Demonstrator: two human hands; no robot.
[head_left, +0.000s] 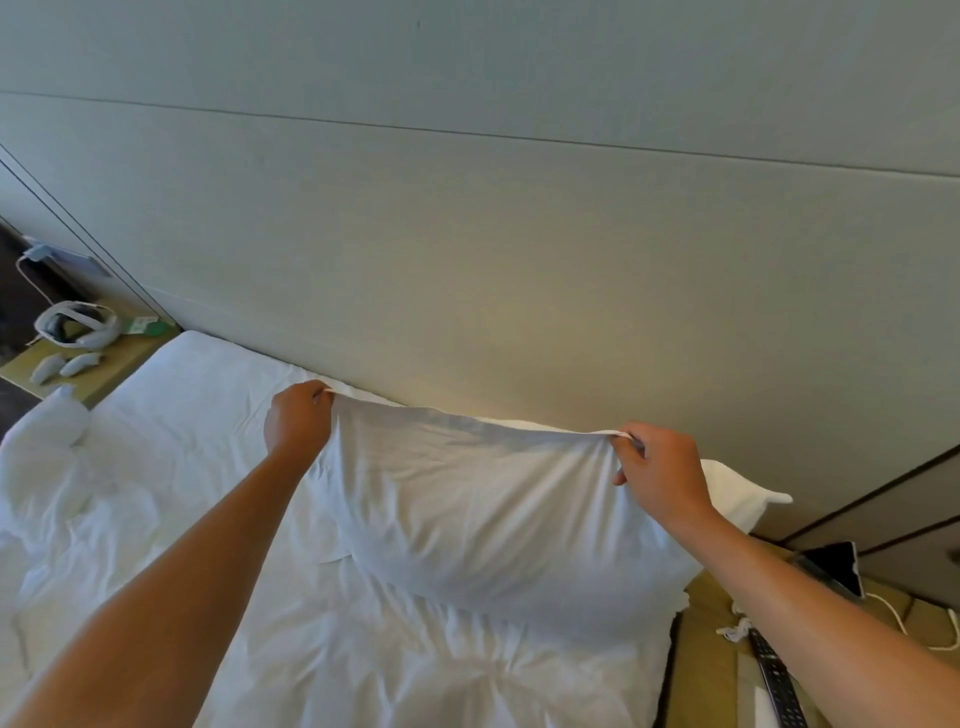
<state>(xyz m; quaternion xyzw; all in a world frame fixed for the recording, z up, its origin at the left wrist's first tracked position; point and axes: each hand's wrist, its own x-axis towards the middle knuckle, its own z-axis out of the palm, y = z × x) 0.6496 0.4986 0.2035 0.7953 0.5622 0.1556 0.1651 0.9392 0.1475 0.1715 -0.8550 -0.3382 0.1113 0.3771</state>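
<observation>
Now pinches the pillow by its top corners with left hand and right hand. Hangs below both, long axis hand to hand along the headboard, bottom resting on the bed

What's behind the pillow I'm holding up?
A second white pillow peeks out behind the held pillow, at its right end, against the wall panel. The rest of it is covered.

A pale grey-green panelled wall fills twelve o'clock, crossed by thin seams, with a warm glow at its middle. Below it the white bed spreads toward six o'clock. A tan bedside counter stands at nine o'clock beside dark floor, and a second counter at four.
</observation>
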